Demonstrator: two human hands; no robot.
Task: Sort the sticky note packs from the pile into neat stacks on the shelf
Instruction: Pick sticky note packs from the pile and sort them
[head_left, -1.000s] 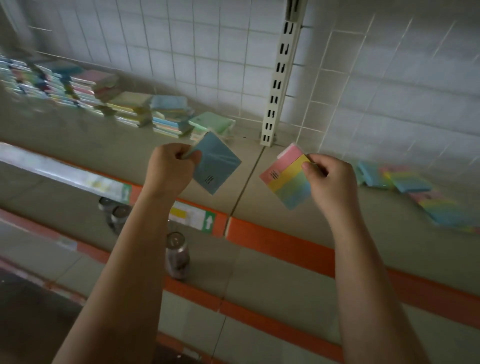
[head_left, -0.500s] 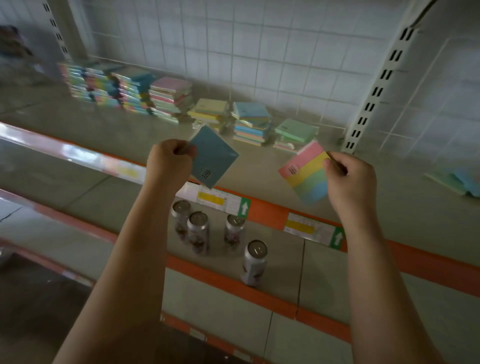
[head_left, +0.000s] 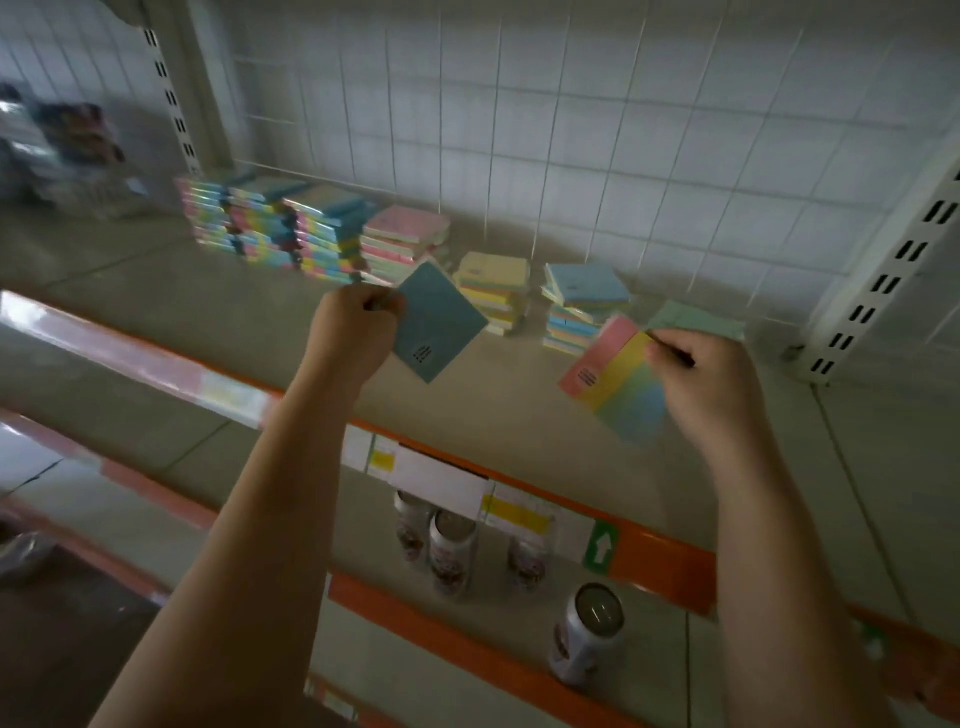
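My left hand (head_left: 353, 332) pinches a plain blue sticky note pack (head_left: 439, 322) by its corner, held above the shelf (head_left: 156, 306). In my right hand (head_left: 706, 384) is a rainbow pack (head_left: 613, 384) striped pink, yellow and blue, also gripped at a corner. Behind them, along the back of the shelf, stand several stacks: tall rainbow stacks (head_left: 270, 228), a pink-topped stack (head_left: 405, 244), a yellow-topped stack (head_left: 493, 291), a blue-topped stack (head_left: 582, 306) and a low green pack (head_left: 696, 322).
A white wire-grid back wall (head_left: 571, 130) closes the shelf. Slotted uprights stand at the left (head_left: 171, 98) and right (head_left: 883, 280). The shelf's orange front edge (head_left: 665, 561) carries price labels. Several drink cans (head_left: 452, 551) stand on the lower shelf.
The view has swung left, bringing the sorted stacks to the centre and the loose pile at the right out of sight. Both hands still hold their packs.
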